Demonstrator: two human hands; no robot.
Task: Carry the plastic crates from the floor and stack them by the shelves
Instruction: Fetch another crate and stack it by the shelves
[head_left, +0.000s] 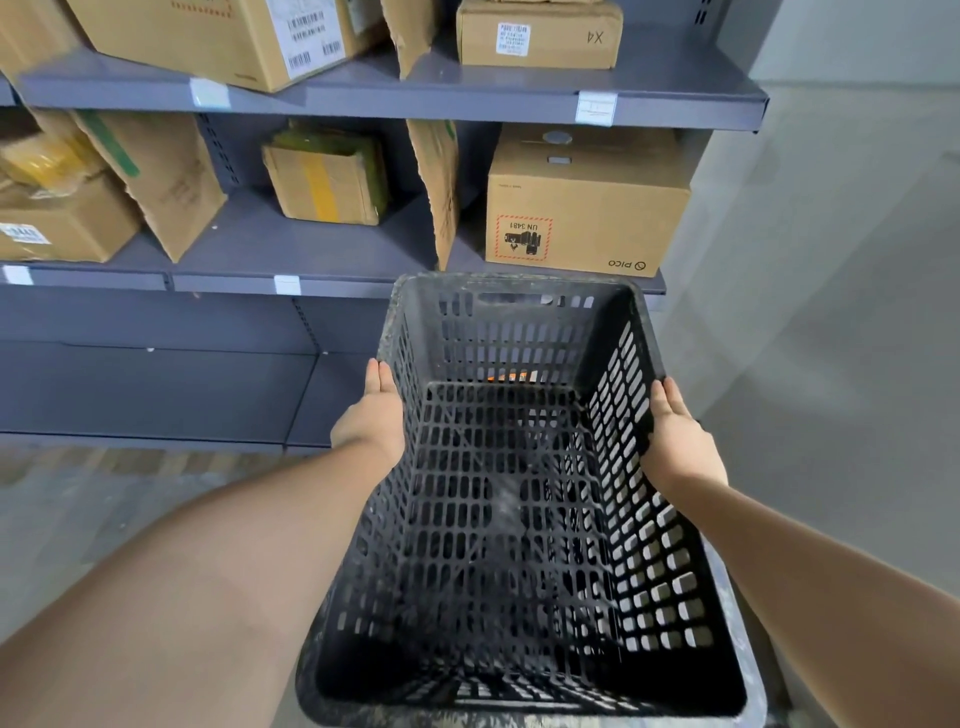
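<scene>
A black slotted plastic crate (519, 332) is held up in front of me, its open top tilted toward me and its far end near the lower shelf edge. My left hand (376, 410) lies flat against the crate's left wall, fingers straight and pointing forward. My right hand (675, 431) presses flat against the right wall in the same way. The crate is carried between the two palms. It holds nothing inside. A small orange patch (506, 376) shows through the slots of the far wall; what it belongs to is hidden.
Grey metal shelves (311, 260) stand straight ahead, loaded with cardboard boxes; a large PICO box (587, 208) sits just beyond the crate. The bottom shelf bay (156, 384) is dark and low. Grey floor (831, 364) stretches to the right of the shelving.
</scene>
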